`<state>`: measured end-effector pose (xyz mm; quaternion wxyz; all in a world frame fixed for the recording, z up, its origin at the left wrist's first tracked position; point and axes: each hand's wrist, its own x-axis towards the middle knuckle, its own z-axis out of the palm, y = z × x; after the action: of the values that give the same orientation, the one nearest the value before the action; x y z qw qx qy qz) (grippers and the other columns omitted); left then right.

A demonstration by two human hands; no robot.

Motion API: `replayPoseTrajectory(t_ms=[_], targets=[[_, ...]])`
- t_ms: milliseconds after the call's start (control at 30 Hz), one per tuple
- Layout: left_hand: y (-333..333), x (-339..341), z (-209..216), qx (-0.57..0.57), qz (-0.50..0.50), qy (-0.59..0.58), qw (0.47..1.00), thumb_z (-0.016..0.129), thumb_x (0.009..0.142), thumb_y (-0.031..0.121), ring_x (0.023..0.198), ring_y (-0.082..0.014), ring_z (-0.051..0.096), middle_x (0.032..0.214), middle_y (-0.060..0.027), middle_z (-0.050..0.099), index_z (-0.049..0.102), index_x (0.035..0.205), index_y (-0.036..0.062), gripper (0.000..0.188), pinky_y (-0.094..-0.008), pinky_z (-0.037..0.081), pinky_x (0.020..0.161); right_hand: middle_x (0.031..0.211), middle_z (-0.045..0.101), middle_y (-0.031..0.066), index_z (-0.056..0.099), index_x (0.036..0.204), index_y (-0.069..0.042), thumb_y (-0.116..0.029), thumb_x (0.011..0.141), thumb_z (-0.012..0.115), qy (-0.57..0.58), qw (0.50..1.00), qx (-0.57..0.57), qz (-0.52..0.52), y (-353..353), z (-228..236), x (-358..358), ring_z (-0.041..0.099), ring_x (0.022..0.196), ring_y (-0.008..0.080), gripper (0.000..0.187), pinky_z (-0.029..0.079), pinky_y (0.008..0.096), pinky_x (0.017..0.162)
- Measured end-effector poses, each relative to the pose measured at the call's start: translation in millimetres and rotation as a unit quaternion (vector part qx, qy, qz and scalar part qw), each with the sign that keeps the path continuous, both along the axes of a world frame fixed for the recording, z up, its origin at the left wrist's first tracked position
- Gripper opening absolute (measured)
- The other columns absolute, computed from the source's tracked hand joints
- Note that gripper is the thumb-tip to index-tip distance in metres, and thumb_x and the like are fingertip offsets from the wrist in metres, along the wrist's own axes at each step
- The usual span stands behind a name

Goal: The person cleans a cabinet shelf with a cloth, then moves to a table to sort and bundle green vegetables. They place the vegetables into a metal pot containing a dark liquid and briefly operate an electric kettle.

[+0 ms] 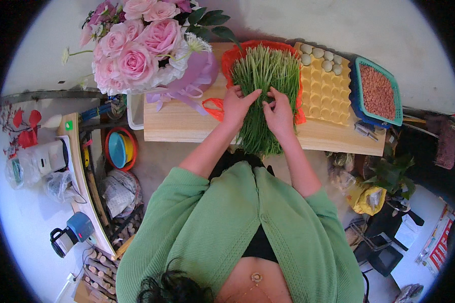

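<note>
sorting chives [263, 73] seems the step in hand: the left hand [236, 106] and right hand [279, 113], slightly apart, rest on the bunch beneath them, over a red bag [229, 59]; any pinch is unclear. next likely calls for gently parting stalks.

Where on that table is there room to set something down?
Front left, before the lilac ribbon, beside the left forearm; also a strip before the yellow egg tray, left of silvery items. Crowded: the middle, heaped with chives, and back right, around the teal basket.
</note>
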<state>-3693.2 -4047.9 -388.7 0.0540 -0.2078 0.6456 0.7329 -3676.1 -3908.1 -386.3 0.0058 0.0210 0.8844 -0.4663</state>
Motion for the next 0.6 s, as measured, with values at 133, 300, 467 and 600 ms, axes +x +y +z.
replayPoseTrajectory(t_ms=[133, 300, 467, 600], targets=[[1, -13, 3, 0.054, -0.075, -0.003, 0.996, 0.079, 0.079, 0.016, 0.078, -0.0146, 0.064, 0.085, -0.0045, 0.067, 0.063, 0.103, 0.0005, 0.033, -0.0299, 0.051, 0.07, 0.107, 0.055, 0.0184, 0.054, 0.122, 0.001, -0.008, 0.083, 0.066, -0.028, 0.997, -0.005, 0.074, -19, 2, -1, 0.059, 0.086, 0.0286, 0.042, 0.05, 0.0385, 0.078], [-5, -15, -14, 0.2, -0.024, -0.046, 0.978, 0.075, 0.081, 0.011, 0.079, -0.0166, 0.063, 0.092, -0.005, 0.067, 0.061, 0.107, 0.0031, 0.031, -0.0325, 0.051, 0.068, 0.108, 0.055, 0.0173, 0.055, 0.119, -0.001, 0.001, 0.084, 0.061, -0.004, 0.988, -0.13, 0.087, -28, 3, 11, 0.059, 0.089, 0.0272, 0.036, 0.05, 0.0344, 0.075], [-13, -15, -32, 0.214, 0.027, -0.08, 0.973, 0.071, 0.084, 0.007, 0.088, -0.0202, 0.064, 0.102, -0.0085, 0.066, 0.059, 0.115, 0.0001, 0.034, -0.0356, 0.055, 0.074, 0.119, 0.056, 0.0122, 0.054, 0.129, -0.004, 0.008, 0.086, 0.054, 0.097, 0.993, -0.064, 0.001, -9, 4, 20, 0.058, 0.084, 0.0182, 0.044, 0.051, 0.028, 0.074], [-14, -10, -20, 0.263, 0.019, -0.089, 0.96, 0.071, 0.084, 0.006, 0.091, -0.0202, 0.064, 0.104, -0.009, 0.067, 0.059, 0.118, 0.0006, 0.036, -0.0345, 0.054, 0.08, 0.119, 0.057, 0.0122, 0.045, 0.137, -0.002, 0.008, 0.086, 0.054, 0.103, 0.994, -0.043, -0.011, -4, 0, 9, 0.057, 0.082, 0.0176, 0.053, 0.05, 0.0286, 0.074]])
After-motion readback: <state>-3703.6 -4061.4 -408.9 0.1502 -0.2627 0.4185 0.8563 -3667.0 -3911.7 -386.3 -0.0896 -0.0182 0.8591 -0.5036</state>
